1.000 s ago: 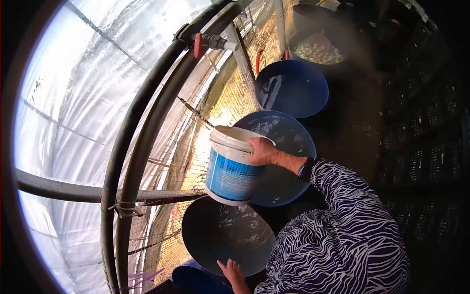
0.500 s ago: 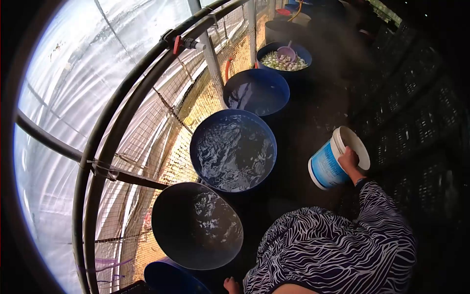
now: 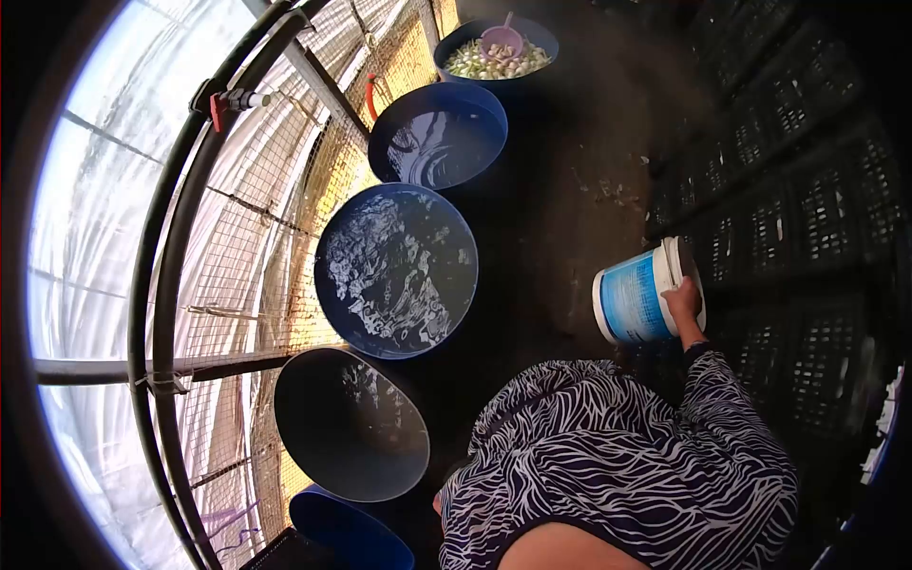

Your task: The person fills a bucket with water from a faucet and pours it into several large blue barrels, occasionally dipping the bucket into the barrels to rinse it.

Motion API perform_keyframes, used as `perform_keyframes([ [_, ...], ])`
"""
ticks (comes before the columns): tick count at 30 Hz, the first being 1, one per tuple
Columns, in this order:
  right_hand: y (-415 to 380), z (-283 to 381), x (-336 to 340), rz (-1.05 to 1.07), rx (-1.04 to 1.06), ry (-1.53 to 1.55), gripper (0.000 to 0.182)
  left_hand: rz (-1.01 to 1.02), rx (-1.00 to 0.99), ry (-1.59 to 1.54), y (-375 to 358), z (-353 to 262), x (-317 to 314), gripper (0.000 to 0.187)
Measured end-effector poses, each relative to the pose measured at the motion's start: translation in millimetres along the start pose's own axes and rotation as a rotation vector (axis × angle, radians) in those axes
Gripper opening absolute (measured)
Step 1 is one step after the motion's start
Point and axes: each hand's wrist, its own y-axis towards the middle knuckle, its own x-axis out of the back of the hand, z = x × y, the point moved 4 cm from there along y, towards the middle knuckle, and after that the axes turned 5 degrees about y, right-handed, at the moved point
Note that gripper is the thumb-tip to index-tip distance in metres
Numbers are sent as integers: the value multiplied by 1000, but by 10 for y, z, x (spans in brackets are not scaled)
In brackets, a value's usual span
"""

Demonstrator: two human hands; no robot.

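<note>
My right hand [image 3: 683,299] grips the rim of a white bucket [image 3: 631,298] with a blue printed label. The bucket is held tipped on its side, low on my right, with its mouth facing right; its inside is hidden. Only a sliver of my left hand [image 3: 438,504] shows beside my patterned top, and its fingers are hidden. Nearest on the left are a grey tub [image 3: 347,446] and, beyond it, a blue-rimmed tub [image 3: 399,275] of rippling water.
Farther along the row stand another blue tub [image 3: 446,138] of water and a tub [image 3: 543,36] of whitish-green pieces with a pink scoop [image 3: 501,41]. Black crates [image 3: 760,218] line the right side. Black pipes [image 3: 157,256] and wire mesh run along the left.
The bucket has tipped more onto its side, its mouth turning away from view. My view has shifted so the tubs sit farther left and higher. My left hand has become mostly hidden.
</note>
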Motion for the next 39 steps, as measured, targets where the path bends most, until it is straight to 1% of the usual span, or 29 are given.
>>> perform_keyframes([
  [2, 341, -17, -98, -14, 56, 42, 44, 71, -26, -103, 161, -553, -82, 34],
  [5, 1061, -290, -524, -63, 201, 209, 42, 128, -66, -355, 526, -1382, -40, 38],
  [6, 1217, -298, -556, -54, 203, 215, 42, 141, -43, -432, 577, -1661, 25, 40],
  [7, 1350, -481, -686, -38, 210, 258, 42, 115, -15, -467, 551, -1905, 100, 41],
  [9, 1690, -460, -759, -13, 205, 254, 42, 97, 102, -440, 296, -2998, 604, 41],
  [10, 1840, -456, -763, 3, 198, 237, 41, 35, 86, -413, 214, -3302, 734, 39],
  [11, 2000, -466, -762, 16, 190, 222, 41, -3, 83, -452, 181, -3440, 744, 38],
  [13, 2247, -473, -762, 31, 192, 226, 40, 23, 72, -404, 209, -3407, 656, 38],
  [14, 2271, -622, -869, 44, 193, 260, 39, -27, -21, -345, 180, -3101, 501, 39],
  [16, 2386, -622, -844, 52, 173, 285, 38, -11, 28, -103, 272, -2687, 269, 39],
  [17, 2440, -582, -828, 51, 167, 295, 38, 1, 52, 12, 371, -2672, 222, 39],
  [19, 2587, -633, -828, 71, 134, 306, 38, 56, 101, 146, 314, -2967, 267, 41],
  [20, 2658, -654, -786, 65, 122, 308, 37, 120, 192, 67, 272, -3213, 319, 42],
  [21, 2747, -846, -863, 62, 105, 338, 37, 191, 58, 203, 310, -3639, 407, 43],
  [23, 2895, -981, -769, 51, 114, 441, 34, 140, 105, 147, 657, -3814, 308, 44],
  [25, 2974, -866, -476, 92, 50, 422, 32, 15, 51, 99, 1031, -4449, 372, 43],
  [27, 3042, -794, -254, 54, 66, 326, 33, -40, 44, 59, 1523, -4729, 185, 42],
  [28, 3142, -856, -211, 65, 36, 339, 33, -46, 52, -66, 1623, -4915, 26, 42],
  [29, 3205, -749, -100, 72, 16, 335, 33, -41, 68, -202, 1760, -5077, -34, 43],
  [30, 3295, -663, -23, 60, -3, 350, 32, -41, 12, -139, 1777, -5318, -51, 42],
  [32, 3620, -408, 45, 39, 59, 369, 31, -49, -111, 7, 1769, -5893, 42, 42],
  [33, 3747, -441, 48, 35, 67, 374, 31, 2, -93, -47, 1838, -5956, -7, 42],
  [34, 3908, -448, 35, 17, 117, 367, 29, 65, -77, -88, 1900, -5960, -88, 42],
  [35, 4122, -701, -110, 58, 51, 361, 34, 111, -78, -94, 1789, -6076, -252, 42],
  [36, 4194, -559, -34, 73, 48, 441, 31, 42, -142, -58, 1754, -6157, -212, 40],
  [37, 4243, -356, 86, 39, 74, 392, 30, 54, -95, -143, 1726, -6137, -175, 40],
  [39, 4507, -189, 41, 2, 167, 415, 31, 70, 8, -329, 1759, -6059, -54, 39],
])
